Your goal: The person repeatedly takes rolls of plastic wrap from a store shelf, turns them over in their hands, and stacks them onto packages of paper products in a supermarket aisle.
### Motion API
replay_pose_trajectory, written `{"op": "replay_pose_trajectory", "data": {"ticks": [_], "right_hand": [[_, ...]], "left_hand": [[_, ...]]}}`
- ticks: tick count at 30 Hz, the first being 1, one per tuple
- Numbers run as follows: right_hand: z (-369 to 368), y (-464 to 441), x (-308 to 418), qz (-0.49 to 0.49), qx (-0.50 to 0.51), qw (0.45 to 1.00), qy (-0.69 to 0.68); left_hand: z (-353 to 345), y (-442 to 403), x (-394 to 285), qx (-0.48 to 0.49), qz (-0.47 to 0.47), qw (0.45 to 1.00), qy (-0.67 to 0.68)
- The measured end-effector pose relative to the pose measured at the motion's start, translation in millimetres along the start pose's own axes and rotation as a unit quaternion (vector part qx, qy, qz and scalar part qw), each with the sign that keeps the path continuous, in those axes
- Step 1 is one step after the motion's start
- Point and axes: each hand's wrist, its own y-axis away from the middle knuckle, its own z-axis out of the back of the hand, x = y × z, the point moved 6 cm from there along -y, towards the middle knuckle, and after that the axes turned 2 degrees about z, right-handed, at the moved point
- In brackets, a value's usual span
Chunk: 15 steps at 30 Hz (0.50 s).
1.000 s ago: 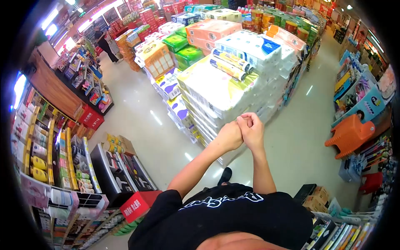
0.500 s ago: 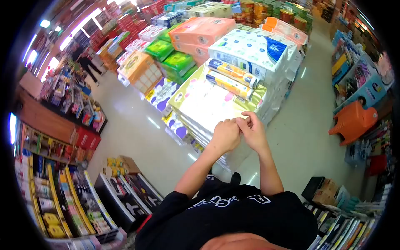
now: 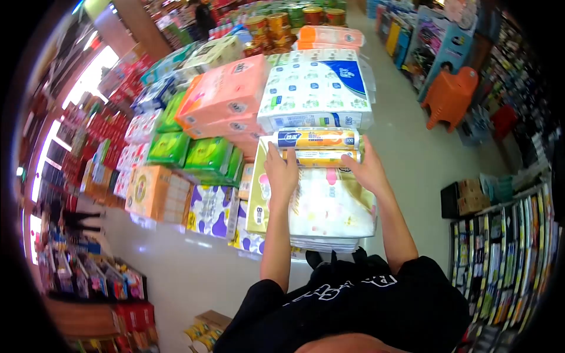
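Observation:
Two yellow, orange and white printed rolls lie side by side on a big tissue pack: the far roll (image 3: 318, 139) and the near roll (image 3: 323, 158). The white and gold tissue pack (image 3: 329, 206) tops a stack right in front of me. At the rolls' left ends is my left hand (image 3: 282, 173), its thumb by the near roll and its fingers reaching to the far one. My right hand (image 3: 369, 169) grips the right ends, thumb over the near roll and fingers at the far roll's end. The contact under the fingers is partly hidden.
Just behind the rolls stands a white and blue tissue pack (image 3: 318, 85). Pink packs (image 3: 223, 94) and green packs (image 3: 209, 156) are piled to the left. An orange plastic stool (image 3: 450, 97) stands across the aisle, with a shelf (image 3: 506, 259) at the right.
My hands were together near the front edge of the tissue pack; they have parted and moved forward to both ends of the rolls. The view has turned.

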Motion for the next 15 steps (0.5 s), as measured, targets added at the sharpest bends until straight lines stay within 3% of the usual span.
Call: {"op": "replay_pose_trajectory", "data": {"ticks": [1, 4, 5, 8, 11, 15], "right_hand": [[-6.9, 0.0, 4.0, -0.029, 0.015, 0.999, -0.018], [-18.9, -1.3, -3.8, 0.033, -0.081, 0.995, 0.042], [-19.7, 0.6, -1.8, 0.006, -0.058, 0.997, -0.049], [-13.3, 9.1, -2.7, 0.042, -0.109, 0.992, -0.041], [8.1, 37.4, 19.2, 0.092, -0.165, 0.98, -0.065], [57.8, 83.3, 43.2, 0.135, -0.25, 0.952, -0.111]], "left_hand": [[-4.8, -2.2, 3.8, 0.003, -0.012, 1.0, 0.024], [2.2, -5.6, -1.1, 0.031, 0.002, 0.992, 0.124], [4.6, -6.7, 0.4, 0.033, 0.012, 0.989, 0.145], [8.7, -1.9, -4.5, -0.005, 0.007, 0.986, 0.167], [27.8, 7.3, -36.6, 0.012, 0.015, 0.973, 0.228], [50.5, 40.7, -97.3, -0.044, -0.034, 0.95, 0.309]]}}
